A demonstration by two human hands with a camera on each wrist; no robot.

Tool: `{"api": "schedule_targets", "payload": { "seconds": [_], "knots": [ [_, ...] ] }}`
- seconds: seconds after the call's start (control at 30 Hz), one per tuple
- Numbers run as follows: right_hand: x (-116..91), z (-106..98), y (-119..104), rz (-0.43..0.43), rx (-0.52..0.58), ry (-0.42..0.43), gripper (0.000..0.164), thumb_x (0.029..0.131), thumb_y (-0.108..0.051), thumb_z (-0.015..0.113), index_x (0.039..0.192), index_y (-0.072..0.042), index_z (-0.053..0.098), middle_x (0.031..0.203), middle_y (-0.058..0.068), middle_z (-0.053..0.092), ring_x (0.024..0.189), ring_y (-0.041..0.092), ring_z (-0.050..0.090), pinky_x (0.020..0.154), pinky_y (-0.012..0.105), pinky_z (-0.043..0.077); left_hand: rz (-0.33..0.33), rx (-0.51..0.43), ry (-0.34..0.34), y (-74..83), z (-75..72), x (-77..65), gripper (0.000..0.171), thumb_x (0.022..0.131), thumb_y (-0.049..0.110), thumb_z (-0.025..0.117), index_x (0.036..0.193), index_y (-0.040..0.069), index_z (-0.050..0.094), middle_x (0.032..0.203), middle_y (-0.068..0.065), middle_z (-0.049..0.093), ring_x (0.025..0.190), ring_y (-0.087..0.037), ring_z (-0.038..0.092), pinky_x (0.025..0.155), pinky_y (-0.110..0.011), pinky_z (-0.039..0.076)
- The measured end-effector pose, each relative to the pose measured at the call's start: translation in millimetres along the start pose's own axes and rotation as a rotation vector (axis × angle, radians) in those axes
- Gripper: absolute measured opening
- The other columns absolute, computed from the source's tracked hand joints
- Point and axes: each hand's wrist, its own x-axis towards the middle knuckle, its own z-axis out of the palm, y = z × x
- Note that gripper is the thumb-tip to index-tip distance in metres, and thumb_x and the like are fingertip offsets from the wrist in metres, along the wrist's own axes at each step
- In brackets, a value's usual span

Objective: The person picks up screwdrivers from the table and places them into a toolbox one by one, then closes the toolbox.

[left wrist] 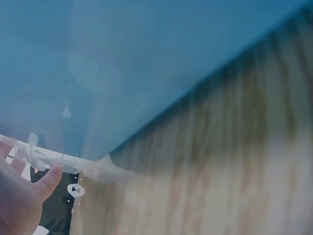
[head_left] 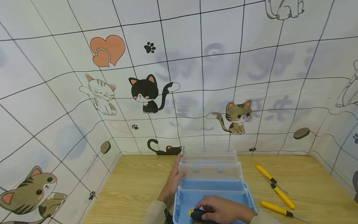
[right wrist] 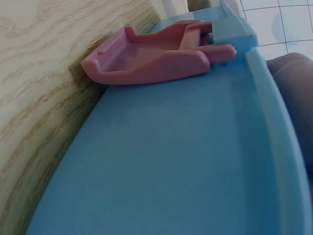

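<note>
A blue storage box (head_left: 176, 203) stands on the table with its clear lid (head_left: 211, 171) raised at the back. My left hand (head_left: 172, 182) holds the lid by its left edge. In the left wrist view, the fingers (left wrist: 46, 185) meet the clear plastic rim at the lower left. Over the inside of the box, my right hand (head_left: 223, 209) grips a black-handled tool (head_left: 198, 214) with a yellow end. The rest of that tool is hidden by the hand. A pink latch (right wrist: 146, 56) sticks out from the box's outer wall in the right wrist view.
Three tools with yellow handles and thin metal shafts lie right of the box: one at the back (head_left: 264, 172), one in the middle (head_left: 283, 196), one nearer (head_left: 274, 207). A cat-patterned cloth wall (head_left: 195, 102) rises behind the wooden table (head_left: 134, 180).
</note>
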Motion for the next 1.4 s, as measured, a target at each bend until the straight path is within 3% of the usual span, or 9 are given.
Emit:
{"api": "schedule_targets", "payload": {
  "seconds": [0.2,0.33,0.57,0.7,0.9,1.1,1.27,1.4],
  "knots": [
    [0,2,10,-0.009,-0.017,-0.024,0.034,0.100,-0.023,0.058,0.131,-0.010,0.061,0.108,-0.011,0.062,0.091,-0.005,0.055,0.077,0.021,0.050,-0.003,-0.003,0.004,-0.3,-0.2,-0.9,0.081,0.090,0.001,0.043,0.154,0.044,0.019,0.160,0.000,0.023,0.139,-0.031,0.032,0.109,-0.065,0.025],
    [-1,4,12,-0.024,0.023,-0.043,0.034,0.099,-0.019,0.057,0.130,-0.005,0.060,0.105,-0.010,0.062,0.087,-0.006,0.054,0.076,0.020,0.050,-0.012,-0.004,0.007,-1.1,0.4,-1.7,0.081,0.090,0.002,0.044,0.153,0.046,0.020,0.161,0.001,0.022,0.140,-0.031,0.030,0.109,-0.067,0.024],
    [0,5,12,-0.006,0.089,-0.029,0.033,0.097,-0.014,0.061,0.128,-0.004,0.062,0.101,-0.007,0.063,0.082,-0.005,0.053,0.073,0.020,0.049,-0.017,-0.019,0.005,-1.5,0.2,-1.4,0.079,0.091,0.003,0.043,0.158,0.035,0.016,0.163,0.002,0.018,0.143,-0.030,0.027,0.110,-0.068,0.022],
    [3,10,45,-0.024,0.080,-0.042,0.034,0.097,-0.025,0.062,0.130,-0.015,0.063,0.103,-0.013,0.062,0.084,-0.005,0.055,0.072,0.020,0.050,-0.019,-0.009,0.009,-1.3,0.1,-0.7,0.078,0.091,0.001,0.043,0.158,0.030,0.016,0.162,0.001,0.018,0.142,-0.031,0.028,0.111,-0.068,0.020],
    [9,20,97,-0.068,0.052,-0.033,0.037,0.095,-0.032,0.065,0.131,-0.027,0.062,0.104,-0.016,0.058,0.085,-0.004,0.056,0.069,0.020,0.051,-0.042,-0.019,-0.005,5.0,-0.7,-0.9,0.080,0.091,-0.003,0.043,0.156,0.037,0.019,0.163,-0.003,0.016,0.143,-0.034,0.026,0.112,-0.068,0.018],
    [8,21,96,-0.043,0.041,-0.015,0.035,0.096,-0.033,0.064,0.130,-0.028,0.059,0.103,-0.014,0.057,0.083,-0.003,0.055,0.066,0.021,0.050,-0.040,-0.043,-0.022,26.3,-1.2,-6.8,0.078,0.091,-0.003,0.043,0.157,0.031,0.019,0.162,-0.011,0.019,0.140,-0.038,0.030,0.109,-0.067,0.024],
    [7,18,102,0.024,0.120,-0.019,0.033,0.091,-0.038,0.069,0.121,-0.030,0.059,0.098,-0.012,0.061,0.082,0.002,0.058,0.067,0.024,0.051,-0.014,-0.029,-0.005,9.5,0.3,-4.4,0.079,0.091,-0.001,0.043,0.158,0.033,0.017,0.160,-0.011,0.022,0.137,-0.038,0.033,0.104,-0.068,0.030],
    [7,17,104,0.062,0.156,-0.021,0.032,0.088,-0.039,0.072,0.116,-0.029,0.060,0.091,-0.012,0.062,0.078,0.002,0.058,0.063,0.024,0.051,-0.018,-0.021,0.001,-0.3,0.0,-2.3,0.079,0.092,0.001,0.043,0.157,0.038,0.017,0.162,-0.004,0.019,0.140,-0.035,0.029,0.108,-0.067,0.026]
  ]
}}
